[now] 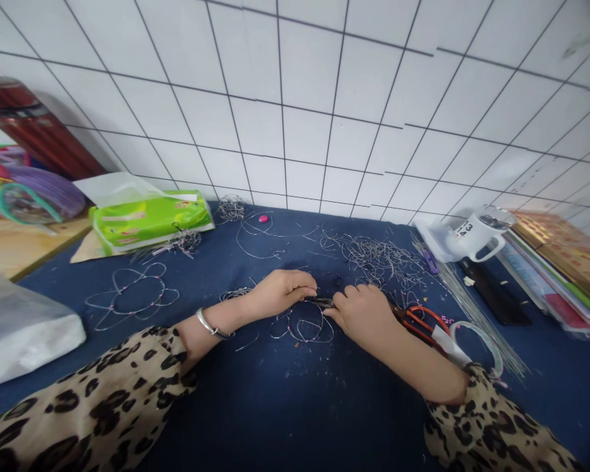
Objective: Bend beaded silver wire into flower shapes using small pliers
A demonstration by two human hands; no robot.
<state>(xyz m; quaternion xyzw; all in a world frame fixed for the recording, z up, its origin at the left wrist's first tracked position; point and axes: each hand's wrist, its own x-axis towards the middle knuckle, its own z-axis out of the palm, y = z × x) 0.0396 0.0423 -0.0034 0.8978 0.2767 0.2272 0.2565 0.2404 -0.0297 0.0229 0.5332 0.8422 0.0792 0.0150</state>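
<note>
Resting on the blue worktop (pixel 295 413), a beaded wire loop (pixel 309 341) sits just beneath a dark-tipped tool (pixel 324 302), with the grip of the right hand (pixel 366 314) clamped around it. The grip of the left hand (pixel 282 292) is together beside the tip; what it pinches is too small to tell. Beyond lies a wire tangle (pixel 381 259); off to the left, a flower-shaped wire piece (pixel 122 288) and a green tissue pack (pixel 152 223)

Silvery looped wire (pixel 297 329); dark pliers (pixel 323 302)
</note>
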